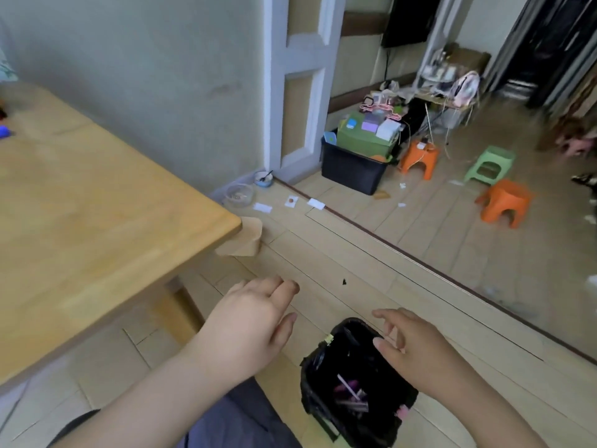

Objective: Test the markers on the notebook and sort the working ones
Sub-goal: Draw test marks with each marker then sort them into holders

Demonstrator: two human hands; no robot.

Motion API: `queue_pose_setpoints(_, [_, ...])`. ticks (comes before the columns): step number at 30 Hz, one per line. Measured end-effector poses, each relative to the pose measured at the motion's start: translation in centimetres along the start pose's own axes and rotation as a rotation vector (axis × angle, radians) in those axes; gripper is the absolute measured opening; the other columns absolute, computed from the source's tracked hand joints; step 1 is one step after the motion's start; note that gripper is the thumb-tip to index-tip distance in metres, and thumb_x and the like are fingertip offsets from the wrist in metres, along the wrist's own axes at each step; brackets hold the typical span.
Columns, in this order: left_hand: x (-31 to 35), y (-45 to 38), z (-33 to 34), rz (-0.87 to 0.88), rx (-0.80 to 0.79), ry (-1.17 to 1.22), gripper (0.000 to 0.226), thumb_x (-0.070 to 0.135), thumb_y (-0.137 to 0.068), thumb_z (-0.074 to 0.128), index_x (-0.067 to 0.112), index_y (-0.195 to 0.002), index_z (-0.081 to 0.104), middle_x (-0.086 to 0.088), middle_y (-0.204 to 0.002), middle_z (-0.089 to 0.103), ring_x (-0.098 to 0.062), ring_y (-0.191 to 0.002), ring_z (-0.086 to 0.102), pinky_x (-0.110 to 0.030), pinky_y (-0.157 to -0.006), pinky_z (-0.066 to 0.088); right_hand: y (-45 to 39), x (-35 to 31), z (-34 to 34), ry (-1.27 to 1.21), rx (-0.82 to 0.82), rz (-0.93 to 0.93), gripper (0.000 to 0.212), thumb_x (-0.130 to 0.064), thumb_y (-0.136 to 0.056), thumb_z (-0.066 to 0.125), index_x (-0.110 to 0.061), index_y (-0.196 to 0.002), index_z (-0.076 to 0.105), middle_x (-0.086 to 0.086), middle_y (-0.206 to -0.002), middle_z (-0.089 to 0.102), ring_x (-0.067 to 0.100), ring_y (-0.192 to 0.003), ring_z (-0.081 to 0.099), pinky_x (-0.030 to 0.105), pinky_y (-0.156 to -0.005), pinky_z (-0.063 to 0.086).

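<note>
From your head camera, much is hard to read: the worktop (pixel 97 202) runs off the left edge, and a small blue thing (pixel 4 131) at its far left is cut off and blurred. No notebook shows in this view. Your own forearms leave the bottom of the frame.

Your left hand (pixel 248 328) hangs over the floor (pixel 339 253) with its grip loose, fingers relaxed and holding nothing. Your right hand (pixel 416 354) hovers with fingers spread, grip wide and also empty, just above the far rim of the black bin (pixel 326 379).

That bin, lined with a black bag, stands on the floor below and between both hands, nearer the right. Inside it lie a few pink and purple markers (pixel 350 394); how many, you cannot tell, as they blur into the dark liner.

Beyond the left hand, past the worktop's corner, a clear bowl (pixel 239 195) and a small blue bowl (pixel 263 178) sit by the wall, with paper scraps (pixel 292 202) near them. Further off, ahead of the right hand, a black crate (pixel 352 171) holds a green box (pixel 365 140). Two orange stools (pixel 504 202) and a green stool (pixel 489 164) stand well apart from you.
</note>
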State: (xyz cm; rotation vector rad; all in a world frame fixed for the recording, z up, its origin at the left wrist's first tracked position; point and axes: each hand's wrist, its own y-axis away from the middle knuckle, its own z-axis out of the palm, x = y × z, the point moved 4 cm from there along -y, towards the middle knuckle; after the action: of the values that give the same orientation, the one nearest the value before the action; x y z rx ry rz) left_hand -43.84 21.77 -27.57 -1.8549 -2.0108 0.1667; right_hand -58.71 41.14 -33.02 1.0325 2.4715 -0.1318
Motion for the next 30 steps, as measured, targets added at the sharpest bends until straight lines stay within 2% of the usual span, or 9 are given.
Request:
queue_pose_setpoints(3, [-1.2,1.2,-3.4,-0.045,0.056,0.026,0.028,0.033,-0.085,0.041,0.019,-0.108,0.049,0.004,-0.086,0.057,-0.015,-0.072,0.061,-0.026,-0.059,0.052,-1.4,-6.3,-1.9,-0.146,0.064,-0.18,0.028,-0.024,-0.086,0.061,-0.04,-0.107,0.055,-0.014,-0.092,0.054,0.005,-0.085,0.051,0.014,-0.074,0.042])
queue_pose_setpoints(6, [-3.1,3.2,-7.7,-0.099,0.141,-0.025,0.025,0.034,-0.085,0.043,0.023,-0.106,0.048,0.006,-0.085,0.055,-0.013,-0.074,0.058,-0.024,-0.061,0.049,-2.6,-13.8,-3.3,-0.227,0.101,-0.38,0.019,-0.03,-0.081,0.063,-0.041,-0.094,0.057,-0.018,-0.096,0.055,0.006,-0.085,0.05,0.013,-0.071,0.04])
queue_pose_setpoints(9, [-5.9,6.2,-12.2,-0.197,0.213,-0.097,0.024,0.035,-0.084,0.043,0.024,-0.105,0.049,0.008,-0.085,0.054,-0.013,-0.075,0.057,-0.025,-0.063,0.048,-3.9,-21.9,-3.5,-0.277,0.073,-0.599,0.017,-0.036,-0.075,0.059,-0.041,-0.092,0.059,-0.017,-0.091,0.057,0.009,-0.084,0.052,0.013,-0.068,0.041])
queue_pose_setpoints(13, [-10.2,11.2,-17.0,-0.343,0.264,-0.218,0.027,0.037,-0.085,0.043,0.023,-0.106,0.05,0.007,-0.084,0.055,-0.011,-0.073,0.056,-0.023,-0.062,0.045,-5.0,-31.9,-1.6,-0.248,-0.036,-0.856,0.017,-0.025,-0.083,0.065,-0.034,-0.097,0.061,-0.018,-0.091,0.054,0.005,-0.084,0.048,0.01,-0.069,0.037])
queue_pose_setpoints(16, [-13.1,14.8,-19.7,-0.462,0.283,-0.29,0.027,0.037,-0.084,0.042,0.022,-0.104,0.05,0.005,-0.084,0.058,-0.014,-0.071,0.06,-0.023,-0.056,0.047,-5.7,-38.5,0.6,-0.226,-0.095,-1.001,0.019,-0.028,-0.081,0.062,-0.026,-0.1,0.064,-0.017,-0.081,0.053,0.005,-0.08,0.049,0.01,-0.07,0.036])
queue_pose_setpoints(20, [-16.8,18.9,-22.6,-0.575,0.325,-0.369,0.027,0.035,-0.082,0.042,0.018,-0.099,0.053,0.001,-0.08,0.062,-0.02,-0.066,0.061,-0.026,-0.049,0.049,-7.6,-45.3,4.1,-0.146,-0.163,-1.087,0.018,-0.018,-0.084,0.063,-0.02,-0.102,0.065,-0.015,-0.081,0.051,0.008,-0.074,0.05,0.012,-0.067,0.039])
queue_pose_setpoints(24, [-21.1,21.5,-24.6,-0.744,0.377,-0.391,0.022,0.023,-0.085,0.056,0.013,-0.104,0.059,-0.003,-0.09,0.063,-0.027,-0.076,0.061,-0.032,-0.058,0.048,-10.0,-49.8,7.1,-0.062,-0.207,-1.076,0.019,-0.018,-0.087,0.058,-0.018,-0.104,0.064,-0.014,-0.082,0.049,0.015,-0.074,0.057,0.03,-0.076,0.048])
queue_pose_setpoints(26, [-23.2,22.3,-25.1,-0.82,0.407,-0.348,0.021,0.021,-0.087,0.058,0.013,-0.106,0.058,-0.002,-0.094,0.06,-0.025,-0.082,0.058,-0.032,-0.065,0.046,-11.1,-51.7,8.3,-0.008,-0.203,-1.069,0.021,-0.021,-0.089,0.056,-0.019,-0.109,0.063,-0.013,-0.088,0.048,0.014,-0.076,0.054,0.028,-0.075,0.047])
queue_pose_setpoints(30, [-25.7,23.5,-25.3,-0.826,0.566,-0.245,0.019,0.029,-0.086,0.051,0.017,-0.098,0.059,0.012,-0.078,0.053,-0.01,-0.072,0.053,-0.03,-0.064,0.045,-13.1,-54.8,10.1,0.07,-0.176,-1.078,0.031,-0.023,-0.094,0.052,-0.018,-0.125,0.055,-0.004,-0.112,0.052,0.008,-0.091,0.048,0.018,-0.075,0.034])
